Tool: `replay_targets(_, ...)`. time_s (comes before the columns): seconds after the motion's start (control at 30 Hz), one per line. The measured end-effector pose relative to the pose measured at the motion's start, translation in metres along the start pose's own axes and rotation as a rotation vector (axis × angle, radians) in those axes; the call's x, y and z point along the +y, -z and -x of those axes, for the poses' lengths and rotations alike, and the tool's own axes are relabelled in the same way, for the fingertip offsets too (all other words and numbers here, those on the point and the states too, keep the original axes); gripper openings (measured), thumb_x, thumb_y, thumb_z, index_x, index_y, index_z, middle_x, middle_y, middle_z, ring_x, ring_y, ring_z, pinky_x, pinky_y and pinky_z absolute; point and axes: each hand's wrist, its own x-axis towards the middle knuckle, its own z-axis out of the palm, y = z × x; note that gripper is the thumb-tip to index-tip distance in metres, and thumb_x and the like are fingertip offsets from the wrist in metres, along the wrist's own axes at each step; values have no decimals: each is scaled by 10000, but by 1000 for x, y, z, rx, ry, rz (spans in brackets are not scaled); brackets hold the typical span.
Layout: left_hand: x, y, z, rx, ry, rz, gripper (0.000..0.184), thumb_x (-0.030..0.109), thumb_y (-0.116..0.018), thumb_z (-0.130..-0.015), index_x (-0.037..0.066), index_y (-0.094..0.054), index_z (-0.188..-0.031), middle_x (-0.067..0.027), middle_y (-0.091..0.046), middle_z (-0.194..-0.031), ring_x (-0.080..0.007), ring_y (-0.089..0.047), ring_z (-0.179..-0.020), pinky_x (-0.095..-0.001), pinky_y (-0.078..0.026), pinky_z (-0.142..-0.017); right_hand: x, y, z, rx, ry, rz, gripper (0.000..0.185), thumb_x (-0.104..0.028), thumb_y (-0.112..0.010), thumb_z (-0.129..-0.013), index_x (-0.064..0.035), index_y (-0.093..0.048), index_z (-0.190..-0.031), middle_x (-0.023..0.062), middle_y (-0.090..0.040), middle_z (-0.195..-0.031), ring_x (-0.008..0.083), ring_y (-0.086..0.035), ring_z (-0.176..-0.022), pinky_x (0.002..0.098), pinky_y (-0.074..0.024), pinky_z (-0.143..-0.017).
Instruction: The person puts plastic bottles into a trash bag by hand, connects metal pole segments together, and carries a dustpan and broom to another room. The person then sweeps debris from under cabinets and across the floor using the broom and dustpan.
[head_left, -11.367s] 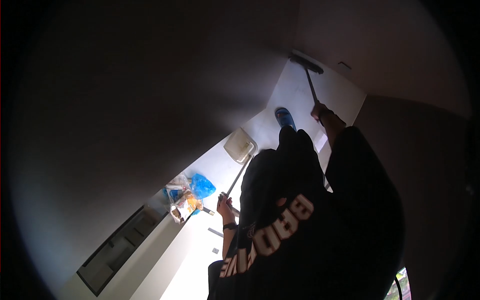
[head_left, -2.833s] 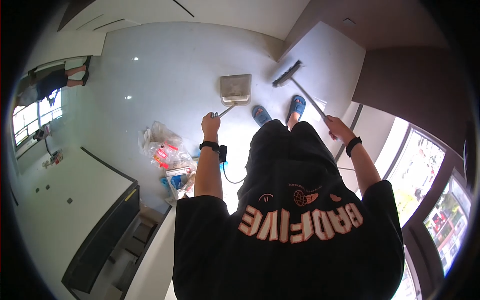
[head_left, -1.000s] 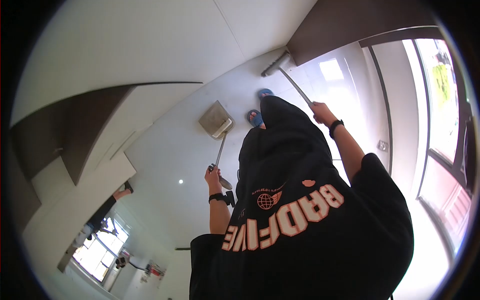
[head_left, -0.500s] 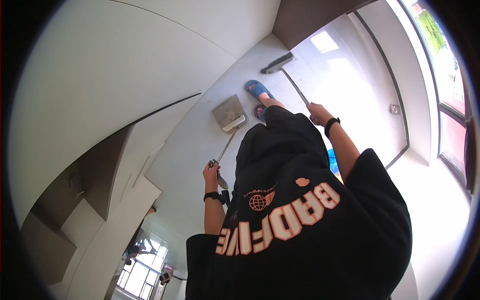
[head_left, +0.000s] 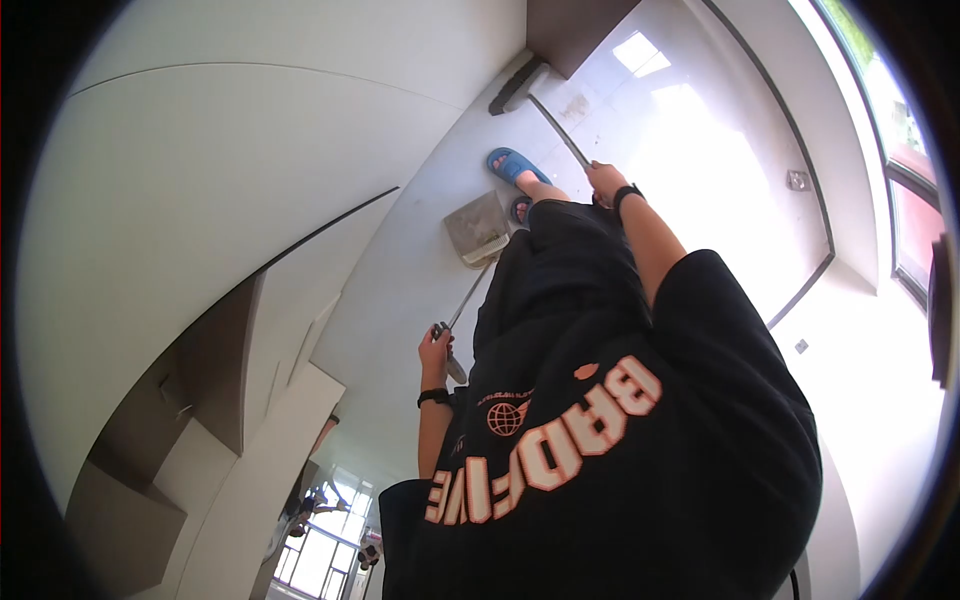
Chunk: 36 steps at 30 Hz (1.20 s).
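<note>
My right hand (head_left: 605,182) is closed around the handle of a broom (head_left: 560,130). The broom's dark bristles touch the floor at the foot of the white cabinet panel, near its brown corner. With my left hand (head_left: 435,352) I grip the handle of a long-handled dustpan (head_left: 474,222), whose grey pan rests on the floor beside my feet. Its handle end shows below that hand. The fingers of both hands are wrapped round the handles and partly hidden.
Blue slippers (head_left: 515,165) are on my feet. A tall white panel (head_left: 300,110) runs along the left, and a brown panel (head_left: 575,35) stands ahead. Crumbs and a smudge (head_left: 575,108) mark the pale floor. A window (head_left: 905,130) is at the right.
The broom head has swung left and forward toward the cabinet base, with my right hand following. The dustpan appears slightly further right as the view shifts; both hands keep their holds.
</note>
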Motion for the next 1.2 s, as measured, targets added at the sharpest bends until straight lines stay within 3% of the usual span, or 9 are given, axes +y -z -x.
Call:
replay_targets(0.1, 3, 9, -21, 8, 11, -25, 447, 111, -663, -826, 21, -540, -1246, -50, -633, -766, -89, -542, -583, -238, -447, -525, 29, 9, 2, -133, -116, -63, 371, -363, -441, -933, -4, -524, -886, 52, -467, -567, 166, -496, -442, 325, -430, -404)
replay_targets(0.2, -5, 33, -37, 50, 5, -19, 450, 109, -665, -824, 23, -540, -1247, -42, -626, -760, -92, -543, -585, -237, -445, -526, 43, -11, 32, -43, 654, 838, 35, 12, -591, -784, 13, -577, -753, 141, -614, -741, 227, -634, -595, 343, -553, -552)
replay_targets(0.27, -6, 47, -40, 41, -9, -49, 455, 105, -666, -823, 24, -538, -1252, -34, -617, -751, -94, -544, -586, -236, -445, -530, 28, -24, 49, -90, 324, 350, 125, -88, -537, -846, 28, -581, -825, 145, -606, -753, 233, -642, -628, 337, -547, -572)
replay_targets(0.43, -33, 16, 19, 75, -27, -28, 463, 98, -664, -827, 15, -528, -1261, -34, -610, -772, -104, -562, -620, -243, -455, -550, -1, 19, 116, -29, 135, 140, 294, -259, -432, -911, 4, -563, -896, 143, -568, -671, 227, -611, -555, 350, -498, -495)
replay_targets(0.67, -54, -140, 106, -50, -107, -127, 477, 99, -658, -835, 3, -509, -1278, -54, -621, -817, -111, -577, -660, -249, -469, -574, 137, 163, 22, -81, -45, -740, 209, -222, -441, -920, -24, -501, -893, 113, -519, -649, 188, -517, -491, 338, -441, -425)
replay_targets(0.77, -41, -213, 123, -100, -192, -245, 477, 107, -653, -840, -1, -506, -1281, -56, -625, -821, -109, -573, -656, -247, -470, -576, 178, 220, 32, 9, 161, -595, 295, -126, -484, -842, 9, -546, -1098, 167, -595, -717, 233, -592, -539, 386, -480, -452)
replay_targets(0.9, -40, -246, 83, -154, -262, -295, 478, 125, -647, -844, -5, -503, -1281, -58, -628, -810, -106, -564, -635, -243, -470, -568, 235, 238, -27, 55, 36, -332, 565, -147, -407, -893, -188, -314, -1449, 96, -539, -624, 204, -525, -464, 388, -426, -417)
replay_targets(1.03, -62, -185, -1, -112, -240, -311, 478, 139, -659, -830, -2, -528, -1267, -48, -623, -782, -106, -560, -585, -257, -473, -522, 232, 179, -25, 126, -238, -246, 464, -419, -340, -972, -24, -558, -864, 100, -526, -602, 207, -524, -482, 380, -435, -435)
replay_targets(1.2, -76, -77, -51, -56, -154, -250, 475, 141, -666, -824, 6, -539, -1262, -41, -622, -797, -106, -564, -591, -255, -477, -525, 251, 100, 7, 308, -467, -327, 271, -292, -396, -909, -49, -512, -871, 77, -452, -586, 171, -460, -464, 339, -383, -411)
